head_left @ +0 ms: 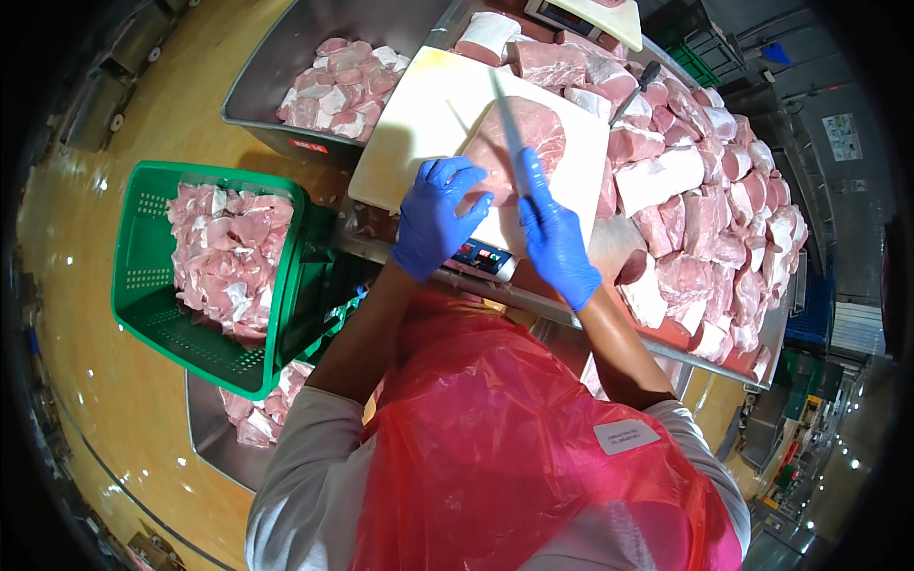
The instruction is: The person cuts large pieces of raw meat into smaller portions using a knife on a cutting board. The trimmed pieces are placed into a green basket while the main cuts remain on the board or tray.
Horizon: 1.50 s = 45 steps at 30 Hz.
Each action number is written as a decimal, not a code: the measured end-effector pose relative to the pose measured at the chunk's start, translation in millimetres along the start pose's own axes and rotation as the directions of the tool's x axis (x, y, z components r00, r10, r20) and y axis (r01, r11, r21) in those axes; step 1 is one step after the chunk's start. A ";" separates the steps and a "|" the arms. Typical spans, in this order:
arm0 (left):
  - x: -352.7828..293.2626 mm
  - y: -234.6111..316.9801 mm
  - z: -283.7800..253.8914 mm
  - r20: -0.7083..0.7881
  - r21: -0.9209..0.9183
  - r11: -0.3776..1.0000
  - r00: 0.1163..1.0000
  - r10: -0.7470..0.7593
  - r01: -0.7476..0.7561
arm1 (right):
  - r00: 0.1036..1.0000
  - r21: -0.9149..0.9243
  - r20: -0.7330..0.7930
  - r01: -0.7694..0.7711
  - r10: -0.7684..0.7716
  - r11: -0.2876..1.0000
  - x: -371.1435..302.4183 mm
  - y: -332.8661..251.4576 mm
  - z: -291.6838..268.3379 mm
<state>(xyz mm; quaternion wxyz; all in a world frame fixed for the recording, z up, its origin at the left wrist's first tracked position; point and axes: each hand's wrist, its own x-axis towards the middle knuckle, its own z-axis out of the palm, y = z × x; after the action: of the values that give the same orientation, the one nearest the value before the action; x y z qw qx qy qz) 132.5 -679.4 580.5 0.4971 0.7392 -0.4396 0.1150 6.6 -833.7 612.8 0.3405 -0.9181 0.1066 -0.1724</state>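
On the white cutting board (pixel 388 143) lies a thick slab of raw pork (pixel 547 133). My left hand (pixel 436 217), in a blue glove, grips the slab's near left edge between bent fingers and thumb. A knife (pixel 506 114) with a long narrow blade is in my right hand (pixel 557 238), also blue-gloved, its fingers wrapped round the handle. The blade points away from me and passes over the slab; whether it is cutting into the meat I cannot tell. Under the board's near edge shows a digital scale (pixel 484 257), partly covered.
Large pork pieces (pixel 685 228) are heaped on the steel table at the right, with a dark-handled tool (pixel 636 93) among them. A grey tub (pixel 257 100) of cut meat stands at the far left. Nearer is a tilted green basket (pixel 143 276) of trimmings, above another steel tub (pixel 214 433).
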 end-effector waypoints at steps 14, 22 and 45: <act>-12.4 -13.9 25.4 -0.216 0.180 0.981 0.976 -0.035 0.075 | 0.777 -0.587 0.517 0.017 0.359 0.809 -85.2 -4.1 -70.9; -0.2 -5.9 25.4 -0.219 -0.183 0.962 0.946 -0.241 0.203 | 0.902 -0.549 0.348 -0.026 0.256 0.836 -85.6 -10.5 -84.3; -9.2 -32.2 -27.2 -0.094 -0.228 0.922 0.936 -0.340 0.312 | 0.745 -0.684 0.535 0.105 0.398 0.722 -78.2 -16.7 -105.7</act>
<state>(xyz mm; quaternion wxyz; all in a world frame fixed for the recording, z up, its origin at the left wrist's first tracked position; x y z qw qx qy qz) 158.9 -647.9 567.5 0.6124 0.7362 -0.2862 0.0319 -105.0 -859.0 679.7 0.0112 -0.9645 0.1146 0.2375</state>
